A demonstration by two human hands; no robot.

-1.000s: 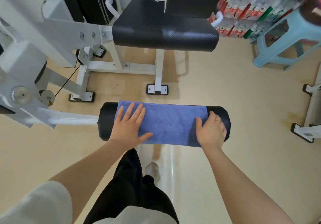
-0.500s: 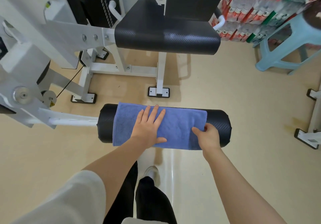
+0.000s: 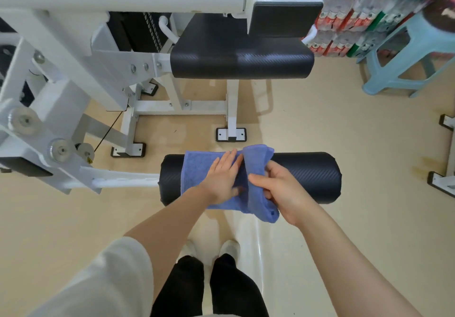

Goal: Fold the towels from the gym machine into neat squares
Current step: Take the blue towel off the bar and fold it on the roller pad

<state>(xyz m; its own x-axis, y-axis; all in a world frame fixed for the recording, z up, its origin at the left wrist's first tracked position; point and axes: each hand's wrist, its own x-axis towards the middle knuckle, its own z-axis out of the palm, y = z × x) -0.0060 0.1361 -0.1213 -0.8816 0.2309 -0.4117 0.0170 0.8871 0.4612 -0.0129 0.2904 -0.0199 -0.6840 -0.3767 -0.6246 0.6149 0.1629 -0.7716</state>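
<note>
Blue towel [image 3: 197,171] draped over black roller pad [image 3: 305,176] of the gym machine [image 3: 73,90], mid-fold.
Left hand [image 3: 221,178] flat, fingers straight, pressing towel onto pad; right hand [image 3: 278,191] just beside it, gripping raised right end of towel.

A black roller pad [image 3: 305,176] on the white gym machine [image 3: 61,110] lay across the middle of the frame, carrying 1 blue towel [image 3: 197,171] draped over its left half.
</note>
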